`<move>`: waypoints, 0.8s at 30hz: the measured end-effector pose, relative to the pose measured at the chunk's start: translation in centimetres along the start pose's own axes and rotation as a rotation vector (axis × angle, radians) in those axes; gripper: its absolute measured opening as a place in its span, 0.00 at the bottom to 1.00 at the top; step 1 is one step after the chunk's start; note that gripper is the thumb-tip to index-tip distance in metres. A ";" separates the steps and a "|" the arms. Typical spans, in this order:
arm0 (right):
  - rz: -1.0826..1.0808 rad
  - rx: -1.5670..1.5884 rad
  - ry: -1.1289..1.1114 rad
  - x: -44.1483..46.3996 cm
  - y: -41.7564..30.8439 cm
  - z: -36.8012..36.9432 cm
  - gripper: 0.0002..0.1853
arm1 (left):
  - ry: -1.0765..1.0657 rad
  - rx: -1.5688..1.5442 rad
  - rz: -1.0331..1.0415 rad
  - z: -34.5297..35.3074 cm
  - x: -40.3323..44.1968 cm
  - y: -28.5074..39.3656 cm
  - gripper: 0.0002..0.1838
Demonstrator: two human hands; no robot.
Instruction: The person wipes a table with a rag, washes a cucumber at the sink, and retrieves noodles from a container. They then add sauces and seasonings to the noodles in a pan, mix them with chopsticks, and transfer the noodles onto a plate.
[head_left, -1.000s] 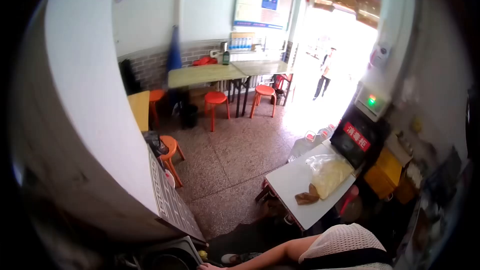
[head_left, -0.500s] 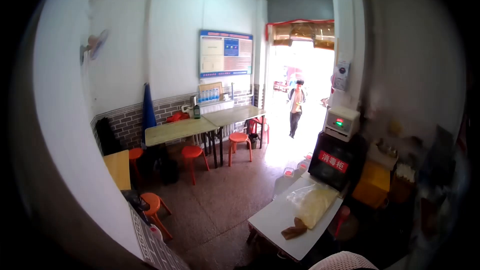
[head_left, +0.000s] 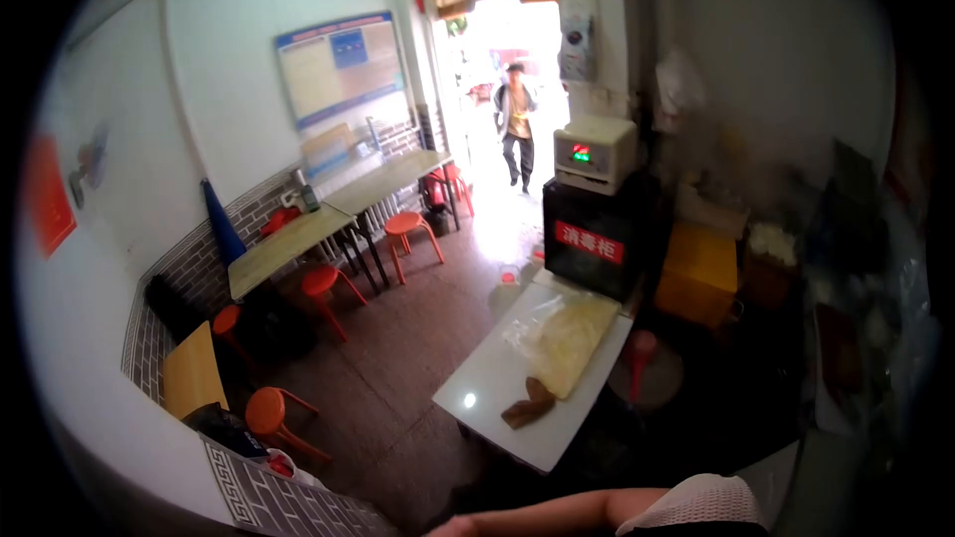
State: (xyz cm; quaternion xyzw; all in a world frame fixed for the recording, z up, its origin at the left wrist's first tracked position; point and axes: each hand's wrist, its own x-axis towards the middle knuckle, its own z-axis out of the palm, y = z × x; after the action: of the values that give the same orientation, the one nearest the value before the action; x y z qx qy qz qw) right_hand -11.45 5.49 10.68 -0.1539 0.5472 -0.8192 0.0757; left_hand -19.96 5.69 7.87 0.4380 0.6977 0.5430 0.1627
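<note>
At the bottom edge of the head view, a bare forearm with a white knit sleeve (head_left: pixel 696 505) reaches leftward and appears to be my right arm. Only the edge of my right hand (head_left: pixel 455 527) shows; its fingers are cut off by the frame. My left hand is out of view. Beyond the arm stands a white-topped table (head_left: pixel 487 393). On it lies a clear plastic bag (head_left: pixel 567 338) with something pale yellow in it. A crumpled brown piece (head_left: pixel 530 404), perhaps cloth or paper, touches the bag's near end.
Behind the table are a black cabinet (head_left: pixel 587 244) topped by a white device (head_left: pixel 595 154) and a yellow box (head_left: pixel 696 273). Orange stools (head_left: pixel 403 224) and long tables (head_left: pixel 288 254) line the left wall. A person (head_left: pixel 516 124) walks in the bright doorway.
The view has turned to the right and tilted down. More of the bare forearm has come into sight at the bottom. The person in the doorway has moved a step.
</note>
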 end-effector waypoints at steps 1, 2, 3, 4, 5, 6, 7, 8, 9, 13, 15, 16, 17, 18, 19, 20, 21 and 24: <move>-0.123 -0.069 -0.111 -2.6 1.7 -2.0 0.19 | -0.014 -0.001 -0.005 1.0 -1.0 0.7 0.26; 0.210 -0.805 0.319 -5.7 2.6 -1.3 0.19 | -0.027 0.000 -0.009 1.6 -1.9 1.1 0.25; 0.591 -1.504 0.793 -9.0 3.6 -0.4 0.20 | -0.049 0.000 -0.008 2.1 -2.6 1.7 0.25; 0.536 -1.500 0.757 -12.1 5.3 -1.1 0.23 | -0.079 -0.007 -0.001 2.6 -3.2 2.3 0.25; 0.483 -1.504 0.731 -14.9 7.0 -1.7 0.27 | -0.113 -0.019 0.007 3.0 -3.8 2.9 0.24; 0.410 -1.168 0.975 -16.9 8.6 -1.1 0.23 | -0.148 -0.038 0.007 3.5 -4.5 3.3 0.24; 0.317 -0.818 1.179 -18.7 10.2 0.0 0.19 | -0.184 -0.061 0.000 3.8 -5.2 3.6 0.24; 0.333 -0.842 1.214 -20.8 10.2 1.4 0.20 | -0.228 -0.074 -0.006 3.9 -5.9 3.7 0.23; 0.340 -0.865 1.243 -22.5 10.3 2.5 0.21 | -0.277 -0.094 -0.008 3.9 -6.3 3.8 0.23; 0.084 -0.448 1.600 -25.6 9.5 7.5 0.36 | -0.612 -0.267 -0.098 4.8 -8.3 1.8 0.22; 0.024 -0.127 1.700 -29.1 8.3 9.9 0.44 | -0.921 -0.385 -0.152 10.1 -9.7 1.2 0.21; -0.183 -0.124 1.690 -31.6 10.3 9.2 0.42 | -1.068 -0.417 -0.150 14.9 -10.6 1.8 0.23; -0.331 0.142 1.740 -33.0 7.4 12.2 0.42 | -1.217 -0.444 -0.148 19.8 -11.4 2.7 0.25; -0.425 0.053 1.867 -34.5 4.6 15.1 0.41 | -1.306 -0.400 -0.111 22.9 -13.3 6.8 0.24; -0.516 -0.048 1.994 -36.4 2.7 17.4 0.41 | -1.395 -0.359 -0.067 25.8 -15.9 11.3 0.24; -0.549 -0.058 2.028 -39.3 2.7 19.4 0.41 | -1.451 -0.293 0.042 28.2 -18.6 15.8 0.24; -0.610 -0.089 2.180 -42.2 3.3 21.3 0.40 | -1.499 -0.230 0.148 30.1 -21.2 19.5 0.23; -0.896 -0.058 2.491 -48.0 1.4 29.1 0.38 | -1.677 -0.273 0.236 37.0 -29.0 25.4 0.26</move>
State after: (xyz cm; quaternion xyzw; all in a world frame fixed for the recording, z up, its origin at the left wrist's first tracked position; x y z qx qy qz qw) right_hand 43.45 -6.44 11.53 0.5286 0.1695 -0.3537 -0.7528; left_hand 33.41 6.21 10.30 0.7412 0.2251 0.1320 0.6184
